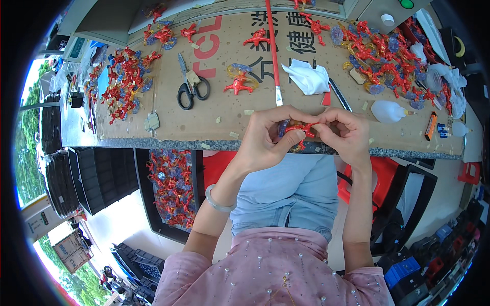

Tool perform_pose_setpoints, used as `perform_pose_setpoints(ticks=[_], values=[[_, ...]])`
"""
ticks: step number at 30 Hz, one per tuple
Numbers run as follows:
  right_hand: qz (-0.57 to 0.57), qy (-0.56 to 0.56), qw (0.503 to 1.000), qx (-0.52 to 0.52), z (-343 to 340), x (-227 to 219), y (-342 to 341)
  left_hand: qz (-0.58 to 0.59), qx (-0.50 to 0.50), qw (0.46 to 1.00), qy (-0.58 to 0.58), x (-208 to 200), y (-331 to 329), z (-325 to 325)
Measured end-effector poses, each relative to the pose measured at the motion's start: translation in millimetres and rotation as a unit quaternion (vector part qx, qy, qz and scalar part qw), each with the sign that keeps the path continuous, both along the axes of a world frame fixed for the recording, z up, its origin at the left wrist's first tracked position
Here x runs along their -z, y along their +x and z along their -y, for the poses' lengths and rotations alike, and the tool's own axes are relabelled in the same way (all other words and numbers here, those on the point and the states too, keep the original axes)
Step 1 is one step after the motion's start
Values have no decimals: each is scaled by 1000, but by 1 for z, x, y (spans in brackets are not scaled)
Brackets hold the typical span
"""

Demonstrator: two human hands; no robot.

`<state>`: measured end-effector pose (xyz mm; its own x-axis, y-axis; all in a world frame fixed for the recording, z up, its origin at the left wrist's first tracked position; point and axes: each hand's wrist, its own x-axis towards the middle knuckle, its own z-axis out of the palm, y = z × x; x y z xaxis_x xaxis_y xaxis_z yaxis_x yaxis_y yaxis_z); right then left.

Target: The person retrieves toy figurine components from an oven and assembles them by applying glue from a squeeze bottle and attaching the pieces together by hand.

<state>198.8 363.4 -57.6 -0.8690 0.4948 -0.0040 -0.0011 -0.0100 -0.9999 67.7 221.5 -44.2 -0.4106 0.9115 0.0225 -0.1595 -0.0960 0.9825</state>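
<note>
Just over the table's front edge, my left hand (pixel 268 135) grips a small red plastic figure (pixel 302 130) with a bluish translucent part. My right hand (pixel 348 133) pinches the figure's other side between thumb and forefinger. Both hands' fingers partly cover it. Beyond my hands lie a red-handled brush (pixel 273 51), a crumpled white tissue (pixel 310 76) and a utility knife (pixel 340 95). Another red figure (pixel 238 86) with clear yellow and blue parts rests on the cardboard, left of the brush. Black-handled scissors (pixel 189 89) are farther left.
Piles of similar figures cover the table's left (pixel 125 81) and right (pixel 377 61) sides. At the right are a white squeeze bottle (pixel 388 111) and an orange-and-black packet (pixel 431 126). Below the table, a black crate (pixel 144 188) full of figures stands left of my legs.
</note>
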Motion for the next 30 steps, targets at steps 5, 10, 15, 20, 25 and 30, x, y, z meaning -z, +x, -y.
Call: perform_pose_setpoints(ticks=[5,10,15,20,25,30], values=[[0,6,1000,-2,-1,1,0,-18,0,1000,6,2,-1,-1],[0,5,1000,0,0,0,0,-20,1,1000,5,4,-1,0],[2,13,1000,-3,-1,0,0,-5,1,1000,-3,2,-1,0],[3,18,1000,2,-2,2,1,-3,-1,1000,4,1,0,-1],[-1,15,1000,1,-1,1,1,2,2,1000,-9,-1,0,0],[1,18,1000,-1,-2,1,0,-9,1,1000,5,4,-2,-1]])
